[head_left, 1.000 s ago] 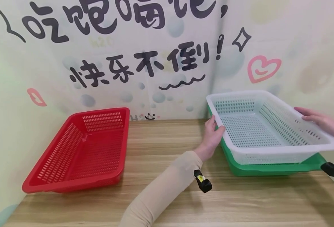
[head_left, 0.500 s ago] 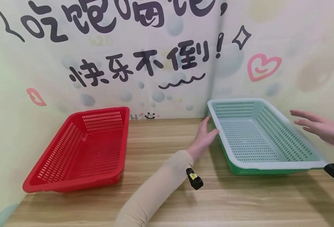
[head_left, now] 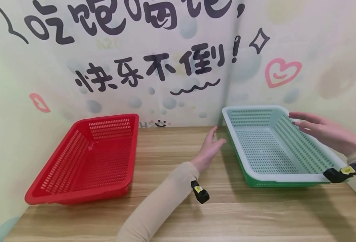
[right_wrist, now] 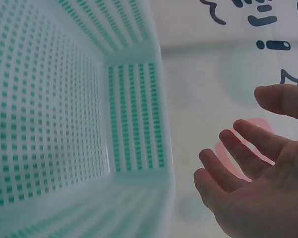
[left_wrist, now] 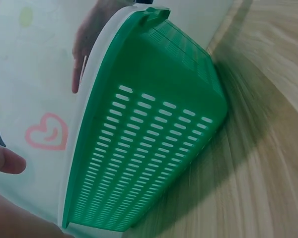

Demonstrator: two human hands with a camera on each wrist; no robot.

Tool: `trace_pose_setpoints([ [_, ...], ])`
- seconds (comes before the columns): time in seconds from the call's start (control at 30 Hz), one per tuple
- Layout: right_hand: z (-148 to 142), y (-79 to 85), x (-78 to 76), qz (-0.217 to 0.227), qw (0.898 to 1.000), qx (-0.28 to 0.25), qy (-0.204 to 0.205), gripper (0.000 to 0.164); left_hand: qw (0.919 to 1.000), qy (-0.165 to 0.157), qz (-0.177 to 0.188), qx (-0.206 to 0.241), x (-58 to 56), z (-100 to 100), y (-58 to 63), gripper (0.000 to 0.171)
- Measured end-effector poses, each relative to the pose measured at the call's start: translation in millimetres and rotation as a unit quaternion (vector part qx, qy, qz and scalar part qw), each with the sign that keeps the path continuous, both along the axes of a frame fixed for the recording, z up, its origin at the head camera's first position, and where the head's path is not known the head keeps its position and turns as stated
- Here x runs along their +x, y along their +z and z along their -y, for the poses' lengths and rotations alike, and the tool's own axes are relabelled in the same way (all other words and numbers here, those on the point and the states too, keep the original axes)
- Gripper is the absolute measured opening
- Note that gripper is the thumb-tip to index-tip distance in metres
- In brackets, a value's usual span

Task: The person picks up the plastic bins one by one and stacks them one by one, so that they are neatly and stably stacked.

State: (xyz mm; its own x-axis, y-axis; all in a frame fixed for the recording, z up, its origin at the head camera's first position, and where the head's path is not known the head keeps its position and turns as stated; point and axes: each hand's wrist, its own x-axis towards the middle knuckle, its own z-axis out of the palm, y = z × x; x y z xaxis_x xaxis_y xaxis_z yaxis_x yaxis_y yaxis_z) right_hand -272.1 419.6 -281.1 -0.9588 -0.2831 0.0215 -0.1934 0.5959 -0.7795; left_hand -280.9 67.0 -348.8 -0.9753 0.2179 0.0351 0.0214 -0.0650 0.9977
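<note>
1. Standing left of the white basket: red basket, untouched.
2. Left hand, just left of the white basket: spread wide, holding nothing.
3. Green basket, under the white basket: nested, best left level, unknocked.
4. Right hand, beside its right: wide, holding nothing.

White basket: we see a white rim, the inside tinted pale green and patterned with rows of small slots.
Green basket: bright green, its side pierced by rows of whitish slots.
Red basket: red all over, slotted in rows.
Table: light brown, streaked wood grain.
Wall: off-white with black lettering, pink hearts, bluish dots.
Sleeves: plain beige.
</note>
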Motion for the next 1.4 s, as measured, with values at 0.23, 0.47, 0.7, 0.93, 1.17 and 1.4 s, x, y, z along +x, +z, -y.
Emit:
trace_pose_setpoints([
  [0.23,26.7,1.5,-6.6,0.008,0.998,-0.046,0.038,0.048,1.0,-0.001,0.001,0.008,0.7,20.6,-4.8,0.068],
  [0.47,48.7,8.7,-7.7,0.019,0.999,0.003,0.027,0.051,1.0,0.003,0.001,0.004,-1.0,40.4,-7.2,0.065],
  [0.7,69.6,7.2,-9.6,0.017,0.999,0.01,0.028,0.052,1.0,0.004,0.005,-0.002,-3.5,55.3,-6.5,0.068],
  [0.93,91.1,7.2,-12.2,0.015,0.999,-0.003,0.045,0.052,0.9998,0.012,0.004,-0.017,-8.9,72.8,-0.9,0.072],
  [1.17,106.2,4.9,-18.2,0.015,0.992,-0.086,0.091,0.05,0.9986,-0.016,0.023,-0.045,-13.0,87.1,15.3,0.073],
  [1.4,125.7,7.7,-20.5,0.022,0.986,-0.112,0.121,0.049,0.9903,-0.079,0.022,-0.112,-14.0,103.1,36.1,0.069],
])
